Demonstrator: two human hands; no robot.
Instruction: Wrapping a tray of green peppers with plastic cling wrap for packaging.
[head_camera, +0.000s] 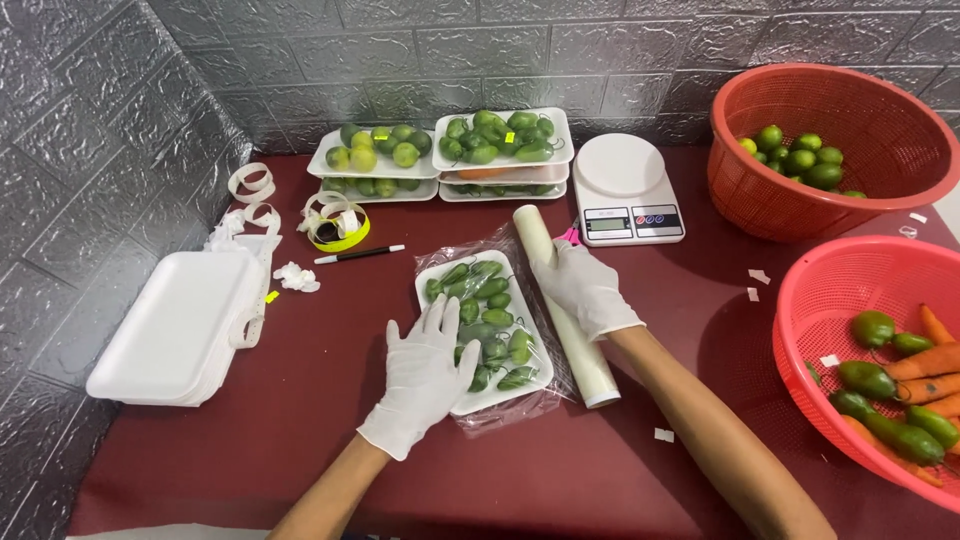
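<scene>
Tray of peppers (484, 330): white foam tray in the middle of the dark red table (300, 420), under clear film, long axis running from near-right to far-left.
Wrap roll (565, 305): just right of the tray, lying parallel to it, far end toward the kitchen scale (627, 190).
Left hand (425, 372): gloved, fingers spread flat on the tray's near-left part, pinching nothing.
Right hand (583, 285): gloved, laid over the roll; grip probably loose, hard to tell.
Risk: the film could wrinkle or tear if the roll slips, and a heavy left palm could tip the light tray and spill peppers.
</scene>
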